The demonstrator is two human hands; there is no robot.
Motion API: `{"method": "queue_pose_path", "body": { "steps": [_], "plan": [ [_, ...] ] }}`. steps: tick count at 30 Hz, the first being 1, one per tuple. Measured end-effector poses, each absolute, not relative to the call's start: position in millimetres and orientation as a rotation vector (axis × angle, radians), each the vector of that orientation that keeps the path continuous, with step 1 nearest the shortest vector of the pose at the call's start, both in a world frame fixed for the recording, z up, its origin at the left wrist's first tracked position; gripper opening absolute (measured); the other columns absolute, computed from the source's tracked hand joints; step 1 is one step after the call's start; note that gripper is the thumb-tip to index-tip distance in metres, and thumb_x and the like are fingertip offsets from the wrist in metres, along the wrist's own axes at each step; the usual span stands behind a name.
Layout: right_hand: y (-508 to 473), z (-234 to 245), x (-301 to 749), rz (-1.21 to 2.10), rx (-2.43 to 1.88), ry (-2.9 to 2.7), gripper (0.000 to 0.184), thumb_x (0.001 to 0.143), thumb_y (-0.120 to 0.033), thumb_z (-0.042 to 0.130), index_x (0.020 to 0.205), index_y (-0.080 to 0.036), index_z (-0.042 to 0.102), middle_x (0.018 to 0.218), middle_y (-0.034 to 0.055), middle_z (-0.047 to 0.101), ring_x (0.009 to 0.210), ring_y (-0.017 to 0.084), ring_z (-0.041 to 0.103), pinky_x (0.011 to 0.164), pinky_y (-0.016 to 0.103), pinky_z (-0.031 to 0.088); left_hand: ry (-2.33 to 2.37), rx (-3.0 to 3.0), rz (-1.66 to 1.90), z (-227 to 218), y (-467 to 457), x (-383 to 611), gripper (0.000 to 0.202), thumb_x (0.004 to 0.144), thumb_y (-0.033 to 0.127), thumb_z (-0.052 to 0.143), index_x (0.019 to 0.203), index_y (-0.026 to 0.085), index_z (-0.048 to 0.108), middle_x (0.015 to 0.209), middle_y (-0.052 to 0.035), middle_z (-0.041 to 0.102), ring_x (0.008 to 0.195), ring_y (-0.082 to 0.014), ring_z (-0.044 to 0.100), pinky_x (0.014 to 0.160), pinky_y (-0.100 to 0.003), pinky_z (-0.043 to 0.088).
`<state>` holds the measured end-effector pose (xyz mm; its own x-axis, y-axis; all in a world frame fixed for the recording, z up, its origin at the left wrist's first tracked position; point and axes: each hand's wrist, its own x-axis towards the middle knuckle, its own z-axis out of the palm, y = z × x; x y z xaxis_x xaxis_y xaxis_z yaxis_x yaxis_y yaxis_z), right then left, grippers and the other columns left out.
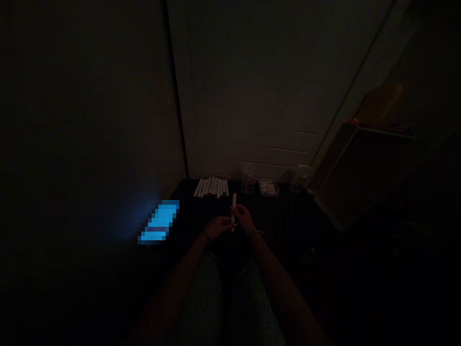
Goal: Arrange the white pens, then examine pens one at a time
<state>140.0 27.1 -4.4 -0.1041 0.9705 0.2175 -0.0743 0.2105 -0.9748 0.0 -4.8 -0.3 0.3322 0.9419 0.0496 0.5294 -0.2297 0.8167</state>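
In the dim light, a white marker with a reddish tip stands nearly upright between my hands. My left hand grips its lower end, fingers closed. Higher up the barrel, my right hand has its fingers closed around the same marker. Just beyond them, a row of several white markers lies side by side on the dark table; a few show red ends. Fine detail of the fingers is lost in the dark.
Right of the row stand a clear case, a box with small coloured marks and another clear case, near the wall. A blurred glowing blue screen is at left. A shelf unit stands at right.
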Motion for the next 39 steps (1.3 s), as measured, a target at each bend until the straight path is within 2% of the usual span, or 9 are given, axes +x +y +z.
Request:
{"method": "queue_pose_path", "body": {
  "steps": [8, 14, 17, 25, 32, 36, 39],
  "plan": [
    [21, 0, 138, 1.08, -0.904, -1.359, 0.032, 0.069, -0.044, 0.059, 0.087, -0.018, 0.058, 0.072, -0.0008, 0.058, 0.065, 0.012, 0.055, 0.059, 0.022, 0.042, 1.292, 1.922, 0.868, -13, 1, -3, 0.035, 0.07, 0.046, 0.054, 0.09, 0.02, 0.066, 0.084, 0.0001, 0.067, 0.075, -0.0153, 0.058, 0.068, -0.024, 0.043],
    [-4, 10, 136, 0.607, -0.938, -1.656, 0.027, 0.075, -0.039, 0.058, 0.096, -0.023, 0.061, 0.093, 0.0023, 0.062, 0.088, 0.016, 0.054, 0.079, 0.028, 0.042, 1.409, 1.897, 1.299, -23, 10, -11, 0.027, 0.068, 0.03, 0.059, 0.09, 0.017, 0.064, 0.095, -0.0061, 0.064, 0.089, -0.0183, 0.057, 0.085, -0.033, 0.042],
    [-11, 14, 135, 0.467, -0.926, -1.771, 0.023, 0.077, -0.036, 0.058, 0.096, -0.025, 0.062, 0.094, 0.0013, 0.063, 0.09, 0.016, 0.054, 0.082, 0.028, 0.041, 1.355, 1.829, 1.403, -21, 10, -14, 0.028, 0.07, 0.025, 0.056, 0.096, 0.016, 0.062, 0.101, -0.0075, 0.063, 0.094, -0.0184, 0.057, 0.088, -0.035, 0.042],
    [-14, 17, 135, 0.341, -0.95, -1.833, 0.022, 0.079, -0.037, 0.056, 0.096, -0.025, 0.062, 0.094, 0.0011, 0.064, 0.088, 0.015, 0.055, 0.079, 0.027, 0.042, 1.247, 1.752, 1.415, -17, 7, -12, 0.028, 0.068, 0.019, 0.056, 0.094, 0.016, 0.063, 0.099, -0.0066, 0.065, 0.093, -0.0187, 0.058, 0.089, -0.036, 0.043],
    [-16, 19, 135, 0.317, -0.934, -1.886, 0.024, 0.082, -0.035, 0.052, 0.102, -0.025, 0.06, 0.099, 0.0002, 0.064, 0.092, 0.015, 0.055, 0.083, 0.028, 0.041, 1.246, 1.73, 1.416, -17, 8, -10, 0.028, 0.067, 0.021, 0.056, 0.094, 0.016, 0.062, 0.1, -0.0066, 0.063, 0.094, -0.0187, 0.057, 0.09, -0.036, 0.041],
    [-19, 22, 135, 0.309, -0.887, -1.984, 0.028, 0.085, -0.031, 0.047, 0.111, -0.027, 0.055, 0.107, -0.0006, 0.061, 0.096, 0.014, 0.053, 0.085, 0.027, 0.04, 1.261, 1.762, 1.408, -13, 6, -9, 0.023, 0.065, 0.019, 0.055, 0.087, 0.016, 0.061, 0.092, -0.0043, 0.064, 0.086, -0.0165, 0.058, 0.084, -0.032, 0.044],
    [-21, 23, 135, 0.312, -0.904, -2.009, 0.028, 0.084, -0.033, 0.048, 0.11, -0.026, 0.056, 0.105, 0.001, 0.061, 0.095, 0.015, 0.053, 0.084, 0.028, 0.04, 1.293, 1.79, 1.401, -10, 3, -10, 0.02, 0.066, 0.018, 0.052, 0.085, 0.016, 0.059, 0.088, -0.0023, 0.063, 0.082, -0.0149, 0.057, 0.08, -0.03, 0.045]
  ]
}}
